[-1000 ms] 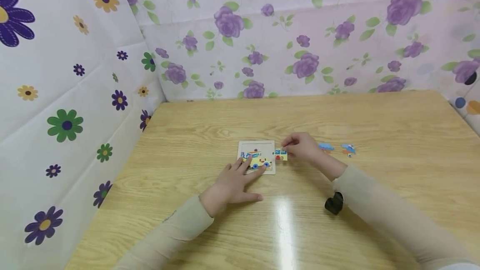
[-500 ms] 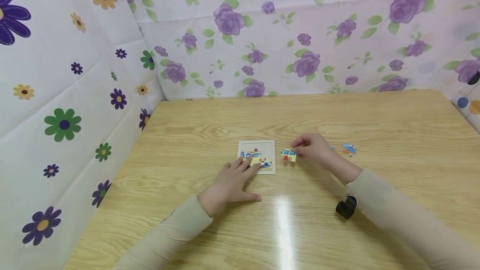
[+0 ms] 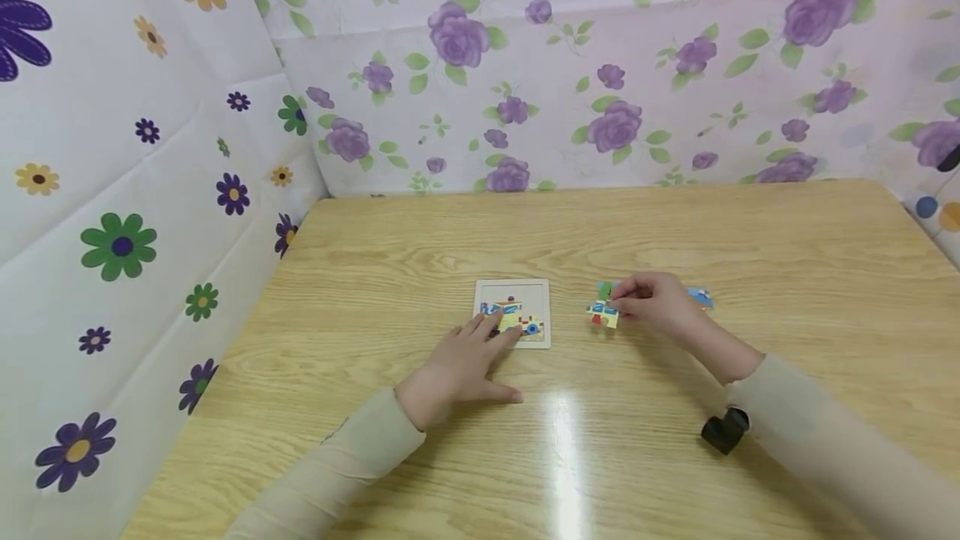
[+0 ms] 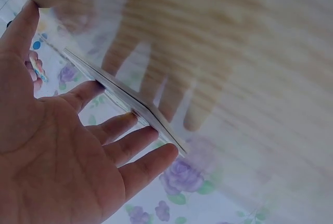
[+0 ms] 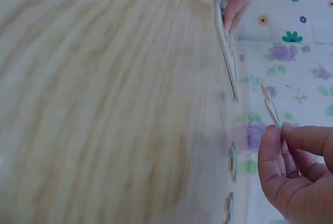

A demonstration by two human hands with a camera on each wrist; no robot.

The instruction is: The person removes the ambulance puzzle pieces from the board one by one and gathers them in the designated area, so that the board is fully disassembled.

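Observation:
A shallow square puzzle board (image 3: 512, 282) with a pale rim lies on the table, partly filled with pieces showing a yellow vehicle. My left hand (image 3: 461, 365) rests on its lower left with fingers spread, and the left wrist view shows the fingertips at the board's edge. To the right of the board, my right hand (image 3: 663, 305) pinches a yellow, blue and red jigsaw piece (image 3: 602, 315) between thumb and fingertips. In the right wrist view this puzzle piece (image 5: 271, 108) is held edge-on, raised above the tabletop.
A green and blue jigsaw piece (image 3: 604, 289) lies just behind the held one. Farther right, a blue piece (image 3: 701, 297) is partly covered by my right hand. A black device (image 3: 725, 430) hangs at the right wrist. Flowered cloth (image 3: 465, 107) walls the table's back and left.
My right hand has moved right, away from the board, carrying the yellow jigsaw piece. A green and blue piece now shows beside it. The left hand has stayed on the board.

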